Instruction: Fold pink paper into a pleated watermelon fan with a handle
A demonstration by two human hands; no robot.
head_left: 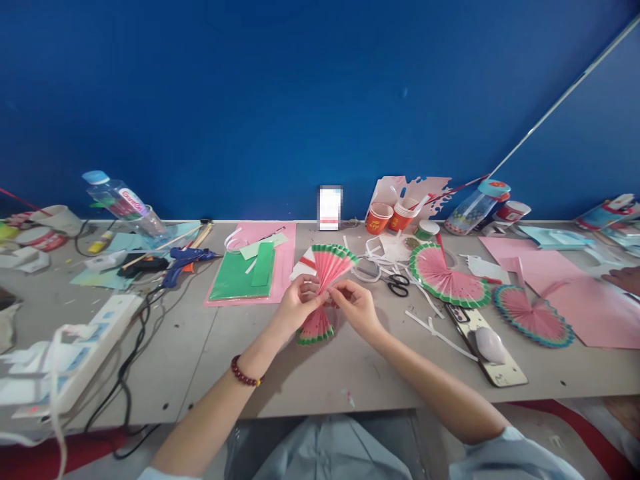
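Observation:
A pleated paper fan (333, 263), pink with a green and white edge like a watermelon, is pinched at its middle between my two hands. Its upper half spreads above my fingers, and a smaller half with dark specks shows below them. My left hand (299, 303) grips the fan's narrow waist from the left, fingers curled around it. From the right, my right hand (356, 303) presses thumb and fingertips together at the same waist. The exact spot between the fingertips is hidden.
To the right lie a finished-looking watermelon fan (445, 277), a blue-edged fan (534, 317), black-handled scissors (399, 285) and a phone (493, 353). Leftward are green paper (243, 275), a blue glue gun (187, 263) and a power strip (95, 343) with cables. Paper cups (379, 218) stand behind.

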